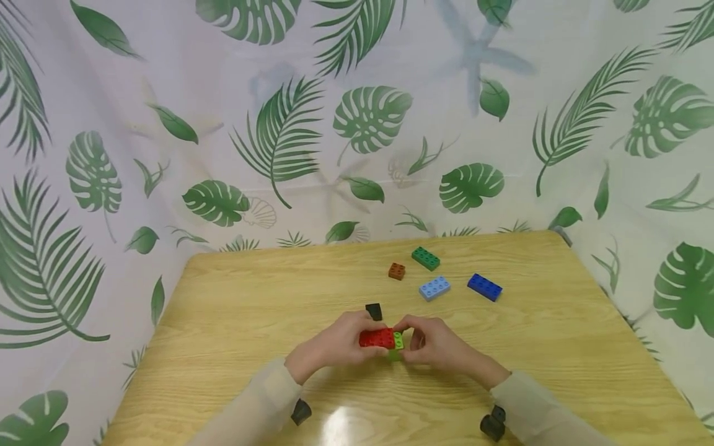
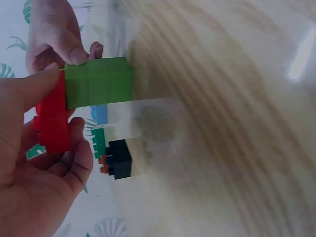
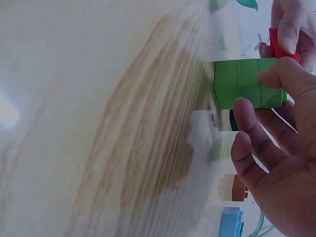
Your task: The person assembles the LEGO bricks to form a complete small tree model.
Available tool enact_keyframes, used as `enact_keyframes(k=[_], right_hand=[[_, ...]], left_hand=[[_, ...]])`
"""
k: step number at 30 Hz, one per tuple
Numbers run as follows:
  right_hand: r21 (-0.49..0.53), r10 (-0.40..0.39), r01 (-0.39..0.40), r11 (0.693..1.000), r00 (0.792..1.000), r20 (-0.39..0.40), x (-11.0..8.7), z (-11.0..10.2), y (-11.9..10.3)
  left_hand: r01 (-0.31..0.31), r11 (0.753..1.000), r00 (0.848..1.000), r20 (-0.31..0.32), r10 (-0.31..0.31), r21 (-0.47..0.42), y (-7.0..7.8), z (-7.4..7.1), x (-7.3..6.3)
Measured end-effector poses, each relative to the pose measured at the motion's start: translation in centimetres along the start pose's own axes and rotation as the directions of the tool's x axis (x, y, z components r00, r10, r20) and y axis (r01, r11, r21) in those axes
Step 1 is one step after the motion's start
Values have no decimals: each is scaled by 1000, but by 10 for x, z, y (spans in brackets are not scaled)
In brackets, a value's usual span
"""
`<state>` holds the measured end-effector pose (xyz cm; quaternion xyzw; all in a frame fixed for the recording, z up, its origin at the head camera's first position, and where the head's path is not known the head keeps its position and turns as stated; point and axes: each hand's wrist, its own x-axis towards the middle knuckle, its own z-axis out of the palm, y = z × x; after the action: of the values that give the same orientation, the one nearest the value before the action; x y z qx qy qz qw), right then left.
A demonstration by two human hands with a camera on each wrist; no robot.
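My left hand (image 1: 346, 339) grips a red toy brick (image 1: 378, 338), thumb on the near side and fingers on the far side. The red brick lies over the top of a light green brick stack (image 3: 249, 84) and sticks out to the left. In the right wrist view, seams divide the stack into three layers, and its base is at the tabletop. From the right, my right hand (image 1: 437, 348) pinches the stack's upper part between thumb and fingers. Just beyond the left fingers stands a black brick (image 1: 374, 311), touching neither hand.
Farther back on the wooden table (image 1: 268, 291) lie a brown brick (image 1: 396, 271), a dark green brick (image 1: 426, 257), a light blue brick (image 1: 434, 288) and a dark blue brick (image 1: 484, 287). A leaf-patterned cloth (image 1: 312, 204) hangs behind the table and along its sides.
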<state>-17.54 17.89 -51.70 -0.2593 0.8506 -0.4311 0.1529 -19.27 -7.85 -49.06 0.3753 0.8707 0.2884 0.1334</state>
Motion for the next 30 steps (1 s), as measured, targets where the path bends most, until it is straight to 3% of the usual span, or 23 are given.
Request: enact_keyframes(k=[6, 12, 18, 24, 27, 30], right_hand=[[-1, -5, 5, 1000, 1000, -3, -1, 0, -1], [-23, -12, 12, 1000, 1000, -15, -5, -14, 0], [-130, -13, -7, 991, 989, -149, -5, -42, 8], [-261, -56, -32, 965, 945, -321, 5, -59, 26], [-312, -51, -67, 948, 933, -356, 9, -64, 35], [-330, -30, -94, 939, 935, -353, 13, -67, 42]], left_hand=[[7, 995, 998, -68, -15, -102, -3, 9, -2], [17, 994, 996, -86, -27, -109, -2, 11, -2], [47, 992, 996, -76, -56, -117, -2, 11, 0], [67, 987, 994, -78, -78, -143, -1, 11, 0], [69, 986, 994, -79, -82, -153, 0, 12, -1], [73, 985, 993, -78, -86, -159, -1, 12, 0]])
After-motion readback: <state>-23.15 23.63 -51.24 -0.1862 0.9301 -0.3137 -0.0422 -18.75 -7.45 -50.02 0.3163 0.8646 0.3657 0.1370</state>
